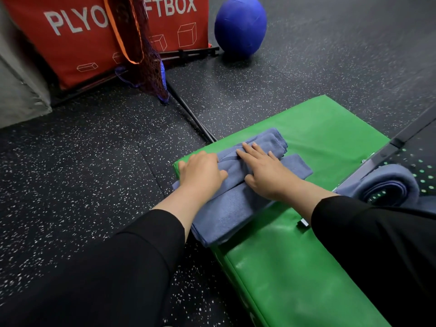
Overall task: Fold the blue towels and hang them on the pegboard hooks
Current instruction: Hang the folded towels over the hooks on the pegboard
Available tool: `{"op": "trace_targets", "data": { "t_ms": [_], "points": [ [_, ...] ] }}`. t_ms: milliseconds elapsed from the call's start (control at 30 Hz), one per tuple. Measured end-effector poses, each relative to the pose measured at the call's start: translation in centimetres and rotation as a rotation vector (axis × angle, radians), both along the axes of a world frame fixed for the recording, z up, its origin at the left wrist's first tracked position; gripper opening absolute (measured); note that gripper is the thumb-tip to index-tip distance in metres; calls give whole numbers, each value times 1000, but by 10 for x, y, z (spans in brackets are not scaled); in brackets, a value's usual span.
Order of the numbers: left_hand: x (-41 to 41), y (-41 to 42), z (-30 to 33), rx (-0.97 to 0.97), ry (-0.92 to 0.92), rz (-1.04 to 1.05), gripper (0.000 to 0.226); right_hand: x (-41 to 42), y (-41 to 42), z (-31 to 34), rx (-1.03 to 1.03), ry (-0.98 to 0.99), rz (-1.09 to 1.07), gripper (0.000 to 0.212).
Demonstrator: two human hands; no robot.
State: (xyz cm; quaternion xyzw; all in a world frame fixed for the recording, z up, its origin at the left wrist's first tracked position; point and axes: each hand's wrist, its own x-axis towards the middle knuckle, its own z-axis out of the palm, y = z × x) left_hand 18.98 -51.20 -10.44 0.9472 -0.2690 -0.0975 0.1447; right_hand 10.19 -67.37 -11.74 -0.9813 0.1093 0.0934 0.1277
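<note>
In the head view, a folded blue towel (232, 201) lay across the near-left corner of a green padded mat (313, 138), its lower end overhanging the mat's edge above the speckled black rubber floor (82, 161). The left hand (203, 172) rested on the towel's left side with its fingers bent down over the mat's edge, so whether they gripped cloth could not be told; its thumb lay on top of the towel. The right hand (264, 168) pressed flat on the upper fold, fingers straight and spread, holding nothing. Both forearms wore black sleeves (146, 251). A second blue towel (387, 185), folded into a loop, hung at the right edge against a dark perforated board (415, 161), whose holes showed green; the hook itself could not be made out. Well apart at the top left stood a red plyo soft box (77, 38) with white lettering, with a dark net bag (148, 55) with an orange strap hanging in front of it. A blue ball (240, 25) sat on the floor just right of the box.
</note>
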Motion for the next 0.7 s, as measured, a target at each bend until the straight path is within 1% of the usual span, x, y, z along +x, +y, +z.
{"op": "trace_targets", "data": {
  "t_ms": [67, 133, 167, 233, 267, 333, 433, 500, 533, 567, 633, 700],
  "points": [
    [4, -6, 12, -84, 82, -2, 16, -2, -1, 1, -16, -10, 8, 86],
    [9, -10, 29, -193, 206, -10, 11, -6, -2, 4, -58, -40, -2, 97],
    [10, -12, 39, -249, 284, -11, 11, -9, -3, 7, -82, -62, -18, 102],
    [9, -13, 55, -393, 483, 7, 13, -14, -5, 13, -114, -131, -66, 103],
    [7, -14, 62, -475, 589, 17, 15, -18, -6, 15, -115, -180, -89, 101],
    [1, -16, 71, -609, 760, 33, 12, -25, -7, 20, -87, -329, -138, 94],
    [-9, -18, 86, -716, 919, 38, 8, -34, -9, 36, 0, -623, -227, 73],
    [-13, -18, 98, -752, 1007, 27, 10, -43, -12, 54, 49, -771, -255, 56],
    [-16, -19, 103, -758, 1016, 31, 13, -50, -13, 65, 80, -808, -267, 49],
    [-18, -20, 108, -743, 974, 36, 14, -59, -12, 76, 116, -807, -290, 44],
    [-28, -25, 121, -629, 730, 10, 8, -81, -9, 101, 152, -730, -342, 35],
    [-48, -32, 138, -564, 506, -87, 27, -102, -8, 126, 123, -584, -394, 22]
  ]
}}
